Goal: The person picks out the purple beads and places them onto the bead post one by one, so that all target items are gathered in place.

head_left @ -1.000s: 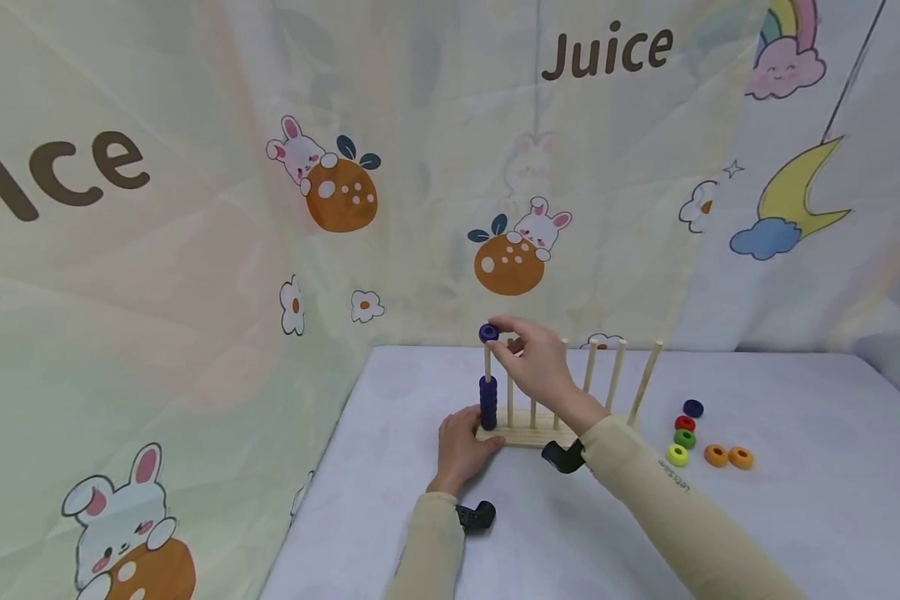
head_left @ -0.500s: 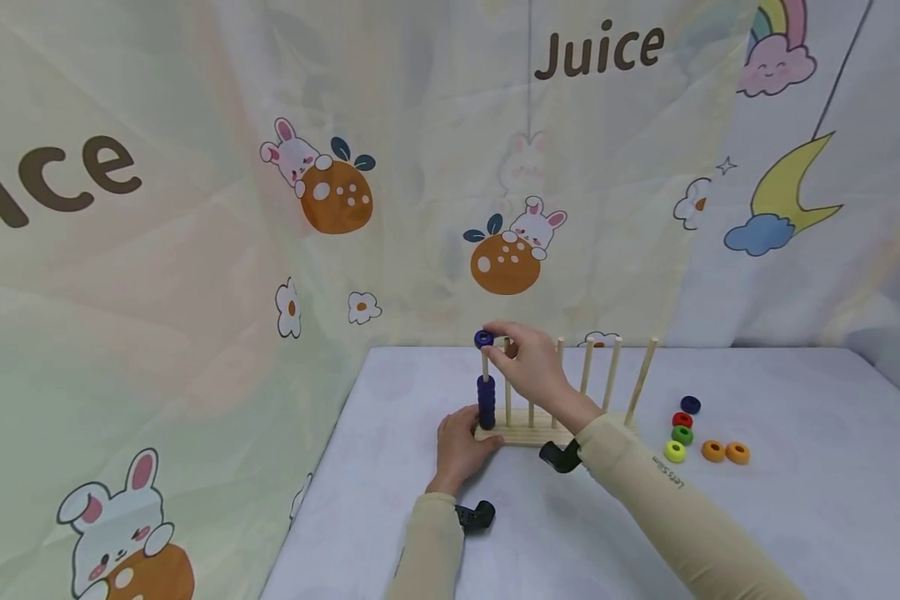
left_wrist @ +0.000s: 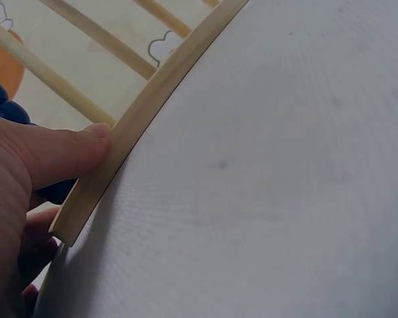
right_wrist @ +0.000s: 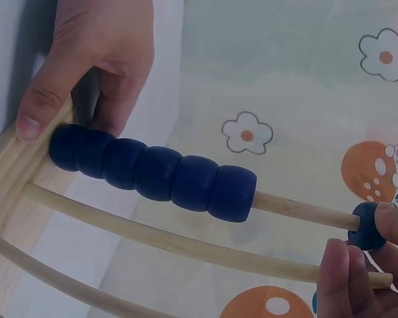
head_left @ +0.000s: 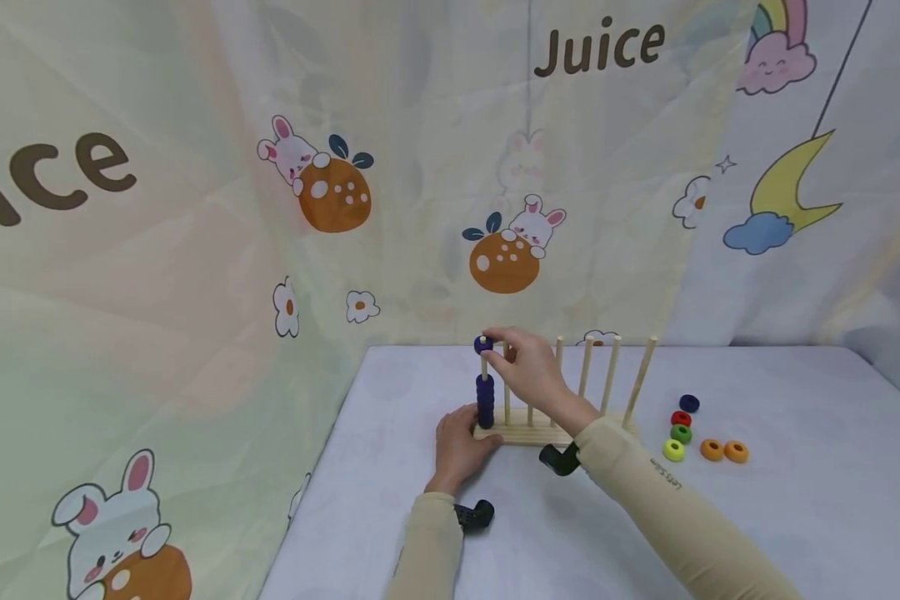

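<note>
My right hand (head_left: pixel 531 365) pinches a dark blue bead (right_wrist: pixel 366 227) between thumb and fingers, at the top of the leftmost peg (right_wrist: pixel 305 212). The peg's tip shows in the bead's hole in the head view. Lower on that peg sits a stack of several dark blue beads (right_wrist: pixel 156 173), with bare wood between stack and held bead. My left hand (head_left: pixel 461 448) grips the left end of the wooden base (left_wrist: pixel 119 149), its thumb on the front edge. The other pegs (head_left: pixel 610 375) that show stand without beads; my right hand and arm hide parts of them.
Right of the rack, loose beads lie on the white table (head_left: pixel 570 533): dark blue (head_left: pixel 689 403), red (head_left: pixel 681 418), green (head_left: pixel 681 433), yellow (head_left: pixel 673 450), and two orange beads (head_left: pixel 723 451). A printed curtain (head_left: pixel 420 167) hangs behind and to the left.
My right hand has moved slightly down with the dark blue bead, and the peg's tip now shows through it. The left hand keeps its grip on the base. The head view has shifted a little.
</note>
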Motion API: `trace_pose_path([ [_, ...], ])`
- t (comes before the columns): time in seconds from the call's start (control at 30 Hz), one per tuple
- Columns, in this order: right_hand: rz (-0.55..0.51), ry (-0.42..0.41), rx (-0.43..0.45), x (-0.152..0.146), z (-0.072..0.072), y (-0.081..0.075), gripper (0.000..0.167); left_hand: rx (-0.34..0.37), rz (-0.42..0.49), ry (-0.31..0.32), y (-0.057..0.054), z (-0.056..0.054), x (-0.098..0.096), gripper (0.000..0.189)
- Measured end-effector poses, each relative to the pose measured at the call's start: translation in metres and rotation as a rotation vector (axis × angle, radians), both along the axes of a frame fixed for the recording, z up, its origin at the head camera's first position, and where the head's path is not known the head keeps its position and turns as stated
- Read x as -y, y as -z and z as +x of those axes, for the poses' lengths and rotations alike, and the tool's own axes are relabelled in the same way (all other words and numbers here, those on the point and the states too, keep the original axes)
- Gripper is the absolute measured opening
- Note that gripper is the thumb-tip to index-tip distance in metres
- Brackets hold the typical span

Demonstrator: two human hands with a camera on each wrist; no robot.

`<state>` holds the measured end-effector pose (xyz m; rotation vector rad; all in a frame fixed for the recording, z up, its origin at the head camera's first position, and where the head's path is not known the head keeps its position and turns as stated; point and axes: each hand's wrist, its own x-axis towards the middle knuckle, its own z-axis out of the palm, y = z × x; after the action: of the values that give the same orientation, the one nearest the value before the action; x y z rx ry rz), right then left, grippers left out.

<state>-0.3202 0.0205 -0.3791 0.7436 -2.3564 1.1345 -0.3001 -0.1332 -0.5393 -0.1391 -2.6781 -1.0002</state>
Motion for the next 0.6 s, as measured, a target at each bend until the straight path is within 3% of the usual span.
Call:
trace_pose_path([
  [0.3, -0.012, 0.012, -0.004, 0.001, 0.0001, -0.0009, 0.031, 0.005, -0.015, -0.001, -0.0005, -0.0011, 0.0012, 0.056],
  [0.6, -0.091, -0.038, 0.024, -0.0021, 0.0077, 0.0009, 0.032, 0.003, -0.02, 0.001, 0.0002, -0.0007, 0.0015, 0.055],
])
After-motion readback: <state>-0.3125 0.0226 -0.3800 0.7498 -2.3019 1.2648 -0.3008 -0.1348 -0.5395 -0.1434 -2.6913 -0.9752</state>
